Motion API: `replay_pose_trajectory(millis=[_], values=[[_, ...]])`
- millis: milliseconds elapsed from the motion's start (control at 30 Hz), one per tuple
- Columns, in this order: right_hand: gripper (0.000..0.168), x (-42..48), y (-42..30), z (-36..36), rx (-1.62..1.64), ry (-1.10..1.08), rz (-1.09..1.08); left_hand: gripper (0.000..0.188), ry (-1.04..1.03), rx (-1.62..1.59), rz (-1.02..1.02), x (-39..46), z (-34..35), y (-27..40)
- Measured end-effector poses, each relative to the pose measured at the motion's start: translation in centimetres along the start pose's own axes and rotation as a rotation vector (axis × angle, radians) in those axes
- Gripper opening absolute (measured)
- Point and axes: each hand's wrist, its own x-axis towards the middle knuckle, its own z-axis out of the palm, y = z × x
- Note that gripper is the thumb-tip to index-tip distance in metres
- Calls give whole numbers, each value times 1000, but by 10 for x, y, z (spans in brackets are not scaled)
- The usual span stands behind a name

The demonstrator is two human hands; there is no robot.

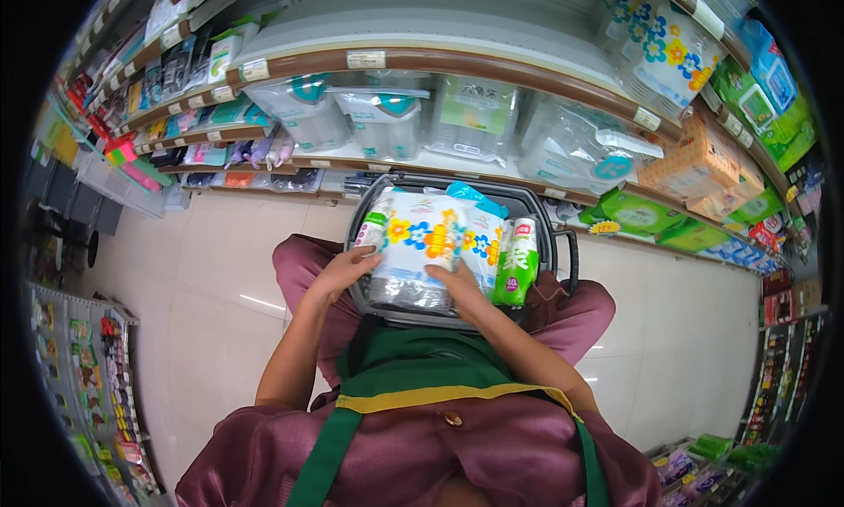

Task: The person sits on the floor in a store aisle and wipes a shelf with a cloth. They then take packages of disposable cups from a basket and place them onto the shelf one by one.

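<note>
A dark grey plastic basket (455, 319) rests in front of my lap, between my knees. On top in it lies a flower-print plastic pack (419, 240) with a clear lower end. My right hand (461, 286) grips this pack's lower right side, thumb on its face. My left hand (344, 270) is at the pack's left edge, fingertips against it or the basket rim; whether it grips is unclear. A second flower-print pack (484, 240) leans behind on the right. Green-and-white cylindrical packs stand at both sides, one on the right (517, 263), one on the left (374, 220).
Ahead runs a shelf (422, 59) with brown edges and price tags. Below it stand bagged clear plastic cups (475, 118); flower-print packs (676, 52) sit at upper right, orange tissue packs (692, 158) lower. Tiled floor (211, 309) surrounds me. A hanging-goods rack (86, 375) is at left.
</note>
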Motion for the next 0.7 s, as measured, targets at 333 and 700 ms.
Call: replay_pose_trajectory(millis=[333, 700], values=[[53, -31, -36, -37, 188, 61, -164, 68, -290, -407, 44, -14, 35, -23], [53, -49, -44, -38, -91, -130, -187, 53, -269, -416, 85, -14, 71, 14]])
